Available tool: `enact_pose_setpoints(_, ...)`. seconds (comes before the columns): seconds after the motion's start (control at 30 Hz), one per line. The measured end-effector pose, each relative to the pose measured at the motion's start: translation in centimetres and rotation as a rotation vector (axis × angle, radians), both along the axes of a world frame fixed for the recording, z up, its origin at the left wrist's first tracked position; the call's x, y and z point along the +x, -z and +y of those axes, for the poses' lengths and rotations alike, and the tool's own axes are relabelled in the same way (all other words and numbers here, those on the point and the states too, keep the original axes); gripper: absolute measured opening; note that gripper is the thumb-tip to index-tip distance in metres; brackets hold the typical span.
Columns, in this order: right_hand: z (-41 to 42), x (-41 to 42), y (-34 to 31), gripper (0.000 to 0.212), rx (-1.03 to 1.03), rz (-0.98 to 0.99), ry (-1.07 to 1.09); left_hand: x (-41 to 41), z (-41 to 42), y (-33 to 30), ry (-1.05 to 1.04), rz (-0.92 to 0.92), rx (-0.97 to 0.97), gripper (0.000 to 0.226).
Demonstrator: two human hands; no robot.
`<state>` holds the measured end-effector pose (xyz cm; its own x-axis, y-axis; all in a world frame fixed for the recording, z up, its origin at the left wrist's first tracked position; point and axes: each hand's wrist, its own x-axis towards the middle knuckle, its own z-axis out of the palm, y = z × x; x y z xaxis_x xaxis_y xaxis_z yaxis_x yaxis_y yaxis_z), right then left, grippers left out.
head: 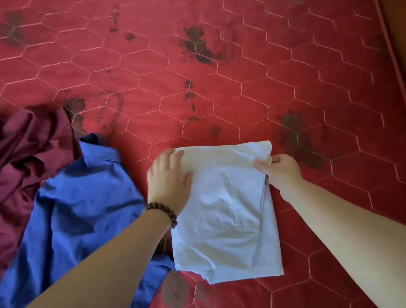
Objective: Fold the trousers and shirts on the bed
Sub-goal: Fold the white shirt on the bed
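Your folded white shirt [226, 208] lies on the red quilted mattress [239, 77], near edge close to you, lots of bare mattress beyond and to its right. Your left hand [168, 179] lies flat, fingers straight, on its far left corner. Your right hand [281, 171] pinches the shirt's right edge near the far corner; fingertips tucked under, hard to see. Blue shirt [79, 213] unfolded just left, its hem touching the white one, partly under your left forearm. Maroon garment [14, 165] crumpled further left, cut off by the frame. Beaded bracelet [163, 212] on left wrist. Mattress edge runs along the right.
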<state>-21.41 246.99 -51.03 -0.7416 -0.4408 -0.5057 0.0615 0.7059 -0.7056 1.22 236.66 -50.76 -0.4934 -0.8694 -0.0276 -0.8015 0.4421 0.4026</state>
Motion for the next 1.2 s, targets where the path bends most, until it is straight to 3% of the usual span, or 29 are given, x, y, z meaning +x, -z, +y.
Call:
enact_pose_setpoints(0.1, -0.2, -0.1, 0.0, 0.029, -0.039, 0.041, -0.017, -0.5, 1.5, 0.6, 0.327, -0.062, -0.005, 0.052)
enact_pose_setpoints(0.17, -0.5, 0.3, -0.3, 0.034, 0.006, 0.132, -0.071, -0.8, 2.7, 1.4, 0.428, -0.241, 0.038, 0.060)
enact_pose_setpoints(0.27, 0.2, 2.1, -0.8, 0.062, 0.215, 0.539, -0.203, -0.6, 3.9, 1.8, 0.441, -0.422, 0.014, 0.067)
enact_pose_setpoints(0.33, 1.3, 4.2, -1.1, 0.056, 0.113, 0.864, -0.401, -0.3, 4.9, 1.5, 0.465, -0.416, -0.018, 0.073)
enact_pose_setpoints(0.4, 2.7, 6.8, -0.3, 0.050, -0.043, 0.968, -0.705, 0.5, 6.2, 1.6, 0.548, -0.386, -0.047, 0.077)
enact_pose_setpoints(0.47, 4.5, 9.0, 1.3, 0.052, -0.058, 0.929, -1.006, 1.8, 7.1, 1.9, 0.616, -0.426, -0.019, 0.081)
enact_pose_setpoints(0.53, 6.2, 10.0, 2.7, 0.059, 0.059, 0.858, -1.171, 3.1, 7.1, 2.5, 0.646, -0.495, 0.002, 0.085)
enact_pose_setpoints(0.73, 7.2, 9.9, 2.5, 0.058, 0.186, 0.754, -1.175, 4.4, 6.3, 2.0, 0.635, -0.375, 0.064, 0.062)
enact_pose_setpoints(0.9, 9.9, 9.5, 0.6, 0.064, 0.064, 0.782, -1.305, 8.3, 8.5, 0.9, 0.748, -0.320, 0.074, 0.084)
enact_pose_setpoints(1.0, 11.8, 10.1, 1.2, 0.063, 0.228, 0.768, -1.396, 8.9, 10.5, 1.4, 0.761, -0.435, 0.068, 0.086)
enact_pose_setpoints(1.1, 12.5, 10.6, 1.9, 0.059, 0.337, 0.763, -1.341, 8.2, 11.2, 1.7, 0.700, -0.436, 0.066, 0.080)
enact_pose_setpoints(1.2, 12.1, 11.5, 1.1, 0.060, 0.249, 0.666, -1.212, 8.1, 10.7, 1.3, 0.676, -0.363, 0.090, 0.081)
